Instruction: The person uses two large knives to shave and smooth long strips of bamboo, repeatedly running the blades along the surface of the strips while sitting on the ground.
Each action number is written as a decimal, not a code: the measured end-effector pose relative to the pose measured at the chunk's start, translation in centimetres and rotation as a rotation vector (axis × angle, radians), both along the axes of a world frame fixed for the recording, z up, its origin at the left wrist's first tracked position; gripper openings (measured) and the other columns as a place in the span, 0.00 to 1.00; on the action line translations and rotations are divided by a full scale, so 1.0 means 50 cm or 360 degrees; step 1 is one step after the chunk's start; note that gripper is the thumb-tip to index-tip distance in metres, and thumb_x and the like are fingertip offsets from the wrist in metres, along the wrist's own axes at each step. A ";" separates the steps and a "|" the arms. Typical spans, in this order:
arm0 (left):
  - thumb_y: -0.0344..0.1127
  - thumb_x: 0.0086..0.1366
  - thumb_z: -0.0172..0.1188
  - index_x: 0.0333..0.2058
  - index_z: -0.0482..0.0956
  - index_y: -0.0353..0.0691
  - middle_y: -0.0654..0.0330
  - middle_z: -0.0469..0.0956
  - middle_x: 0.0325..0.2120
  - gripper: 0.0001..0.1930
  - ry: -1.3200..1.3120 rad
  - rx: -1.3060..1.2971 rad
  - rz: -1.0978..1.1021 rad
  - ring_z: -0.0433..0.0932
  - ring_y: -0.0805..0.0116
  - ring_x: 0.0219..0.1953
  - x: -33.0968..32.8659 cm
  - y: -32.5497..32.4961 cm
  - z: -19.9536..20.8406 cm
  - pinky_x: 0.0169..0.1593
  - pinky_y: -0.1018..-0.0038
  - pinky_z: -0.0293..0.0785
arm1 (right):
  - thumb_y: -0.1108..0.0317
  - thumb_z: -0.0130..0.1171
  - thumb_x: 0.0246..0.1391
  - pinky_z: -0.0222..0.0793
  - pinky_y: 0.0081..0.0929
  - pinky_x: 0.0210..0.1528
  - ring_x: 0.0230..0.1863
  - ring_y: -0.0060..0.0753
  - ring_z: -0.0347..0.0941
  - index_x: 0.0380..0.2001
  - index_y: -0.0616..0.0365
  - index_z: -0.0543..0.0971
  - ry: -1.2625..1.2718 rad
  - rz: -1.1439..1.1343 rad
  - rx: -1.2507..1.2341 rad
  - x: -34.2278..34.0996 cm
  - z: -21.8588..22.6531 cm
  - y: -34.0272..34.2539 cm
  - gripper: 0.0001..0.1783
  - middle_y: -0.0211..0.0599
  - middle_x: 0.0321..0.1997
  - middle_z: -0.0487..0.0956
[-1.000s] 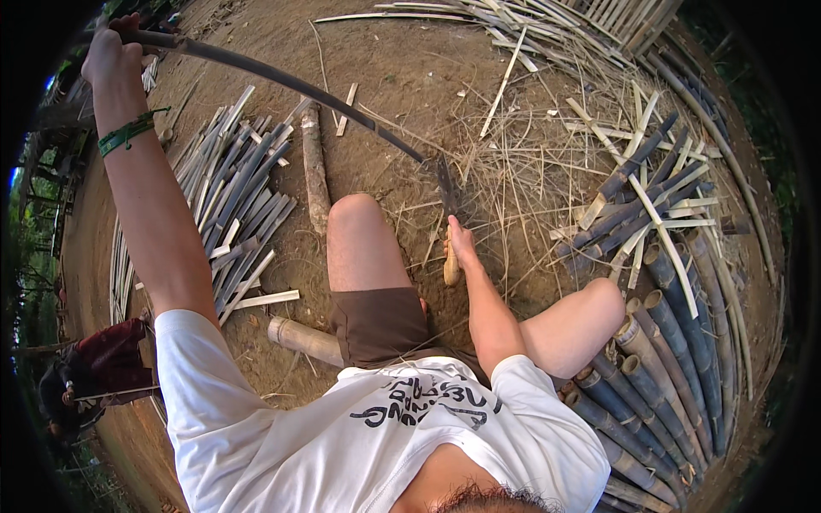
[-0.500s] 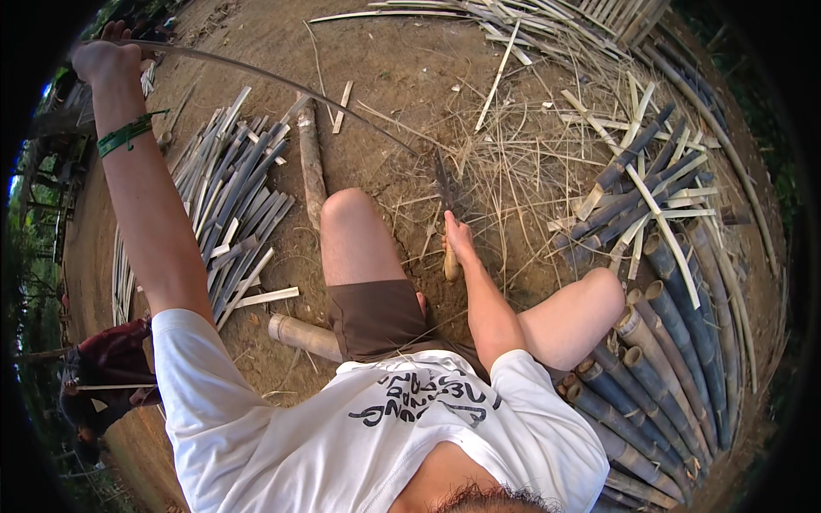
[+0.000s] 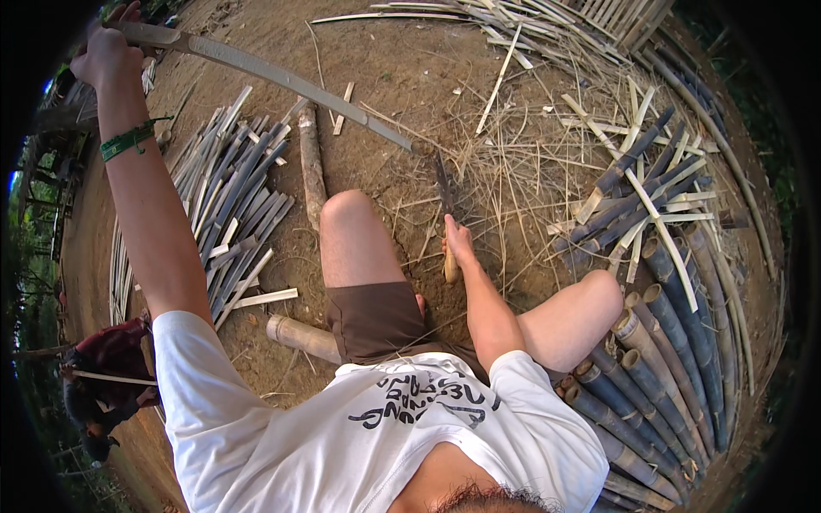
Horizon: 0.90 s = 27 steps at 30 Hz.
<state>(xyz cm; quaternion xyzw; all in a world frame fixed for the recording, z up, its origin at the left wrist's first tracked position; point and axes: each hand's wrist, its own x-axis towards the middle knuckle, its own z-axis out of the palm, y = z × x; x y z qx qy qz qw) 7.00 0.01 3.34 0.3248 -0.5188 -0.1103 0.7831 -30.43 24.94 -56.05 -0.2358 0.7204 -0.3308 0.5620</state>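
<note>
High at the far left, my left hand (image 3: 111, 58) is closed round one end of a long split bamboo strip (image 3: 295, 83). The strip slants down to the right, its broad greyish face showing, and its free end stops just left of a blade tip. My right hand (image 3: 458, 240), between my knees, grips a machete (image 3: 443, 185) by its light wooden handle. The dark blade points away from me over the dirt. I cannot tell whether blade and strip touch.
Split bamboo strips (image 3: 244, 184) are heaped at the left beside a thin log (image 3: 309, 154). Thin shavings (image 3: 505, 171) litter the ground ahead. Bamboo poles (image 3: 667, 368) lie at my right. A bamboo piece (image 3: 299, 337) lies by my left thigh. Another person (image 3: 107, 376) is at the far left.
The bamboo strip has turned from edge-on to broad face showing as my left hand twisted and rose slightly. My right hand and the machete have barely moved.
</note>
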 end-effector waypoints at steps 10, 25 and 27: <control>0.53 0.74 0.38 0.38 0.65 0.31 0.58 0.61 0.22 0.25 -0.0022 0.0093 -0.0726 0.61 0.65 0.23 -0.016 0.041 -0.001 0.32 0.67 0.65 | 0.38 0.51 0.59 0.71 0.32 0.27 0.19 0.29 0.75 0.23 0.59 0.77 0.0268 0.0033 -0.0065 0.041 0.014 -0.009 0.32 0.34 0.17 0.75; 0.63 0.69 0.49 0.31 0.68 0.49 0.73 0.58 0.16 0.22 0.0087 -0.0047 -0.0824 0.58 0.82 0.16 -0.197 0.116 -0.006 0.21 0.82 0.57 | 0.36 0.50 0.60 0.69 0.27 0.24 0.18 0.24 0.72 0.24 0.57 0.73 0.0327 -0.0033 -0.0415 0.100 0.035 -0.068 0.31 0.29 0.16 0.72; 0.62 0.69 0.49 0.33 0.70 0.47 0.73 0.59 0.16 0.22 0.0161 -0.0047 -0.0718 0.60 0.81 0.16 -0.197 0.120 -0.015 0.22 0.81 0.59 | 0.36 0.49 0.59 0.71 0.40 0.37 0.33 0.44 0.77 0.32 0.62 0.77 0.0522 0.0109 -0.0220 0.088 0.038 -0.050 0.34 0.45 0.29 0.78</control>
